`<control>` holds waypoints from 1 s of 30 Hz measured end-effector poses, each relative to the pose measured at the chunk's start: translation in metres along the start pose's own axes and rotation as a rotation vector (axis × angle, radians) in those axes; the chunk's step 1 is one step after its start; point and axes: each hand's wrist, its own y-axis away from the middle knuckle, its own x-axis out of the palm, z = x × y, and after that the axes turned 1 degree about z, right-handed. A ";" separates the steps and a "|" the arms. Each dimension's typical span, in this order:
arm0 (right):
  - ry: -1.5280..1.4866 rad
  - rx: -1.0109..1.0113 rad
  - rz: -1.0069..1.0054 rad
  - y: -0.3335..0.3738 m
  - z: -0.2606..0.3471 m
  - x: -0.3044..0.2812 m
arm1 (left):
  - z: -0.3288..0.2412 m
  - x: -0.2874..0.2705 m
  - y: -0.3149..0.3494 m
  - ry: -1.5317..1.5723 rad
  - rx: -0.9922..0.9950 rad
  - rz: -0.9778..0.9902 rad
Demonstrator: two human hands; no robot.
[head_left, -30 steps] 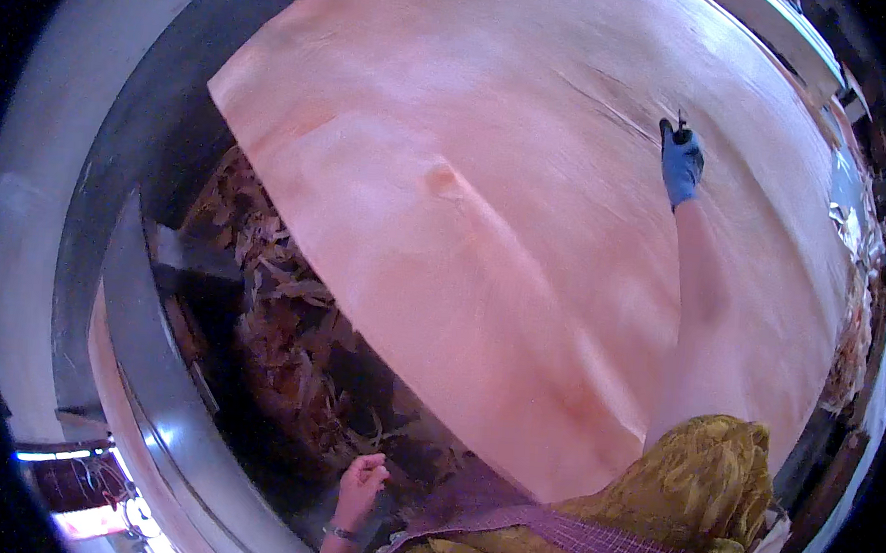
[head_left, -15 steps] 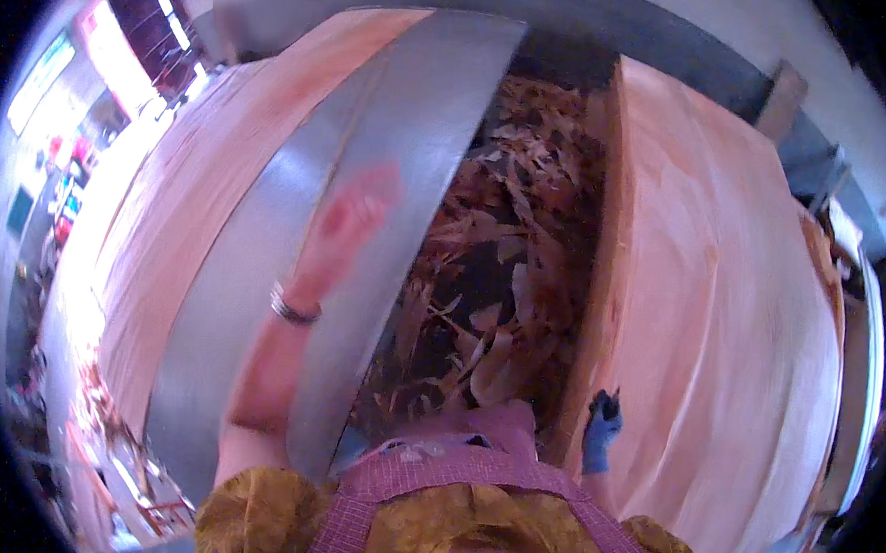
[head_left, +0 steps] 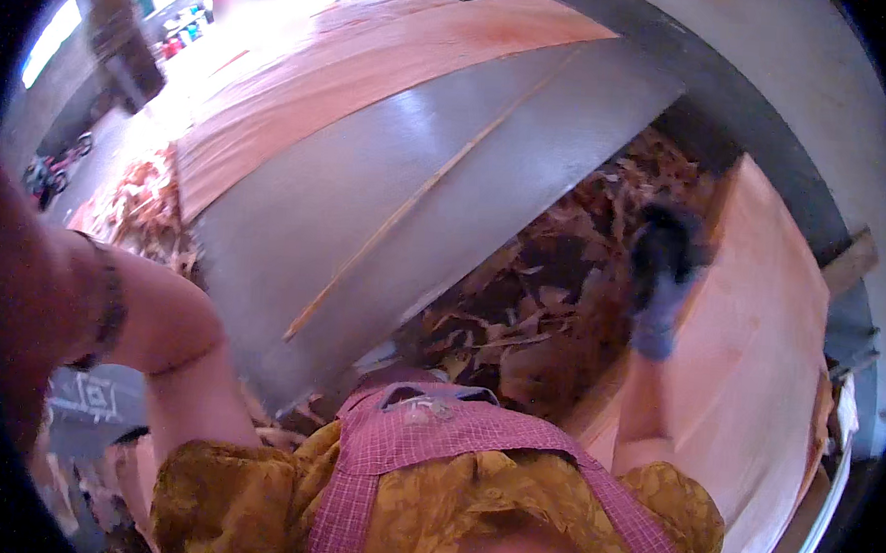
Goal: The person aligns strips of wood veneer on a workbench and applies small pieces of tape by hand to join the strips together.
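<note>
Swung since the earlier frame: left hand (head_left: 29, 305), from over the grey desk (head_left: 336, 211) to the frame's left edge; gloved right hand (head_left: 666, 273), from lower right up to right of centre. Both blurred; cannot tell fingers open from closed, or gripping. At right of the frame, just beside the right hand, pale sheet (head_left: 749, 363); contact unclear. Between sheet and desk, brown scraps (head_left: 536, 326). Along the desk, thin strip (head_left: 417, 197).

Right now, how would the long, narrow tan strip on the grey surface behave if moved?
The narrow tan strip looks light, being so slim. Held at one end, its length may make it flex. Pushed, it might slide on the smooth-looking grey surface.
</note>
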 end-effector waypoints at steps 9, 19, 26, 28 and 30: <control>-0.334 -0.633 0.296 -0.071 0.291 0.018 | -0.077 0.117 0.084 -0.429 -0.223 -0.071; -0.304 -0.578 0.269 -0.009 0.393 0.079 | -0.180 0.123 0.218 -0.795 -0.409 -0.053; -0.425 0.116 0.212 0.053 0.442 0.239 | -0.290 0.098 0.354 -0.946 -0.505 -0.053; -0.573 0.306 0.267 0.106 0.393 0.334 | -0.360 0.135 0.387 -1.139 -0.606 -0.093; -0.482 0.438 0.286 0.166 0.295 0.400 | -0.383 0.117 0.428 -1.147 -0.598 -0.068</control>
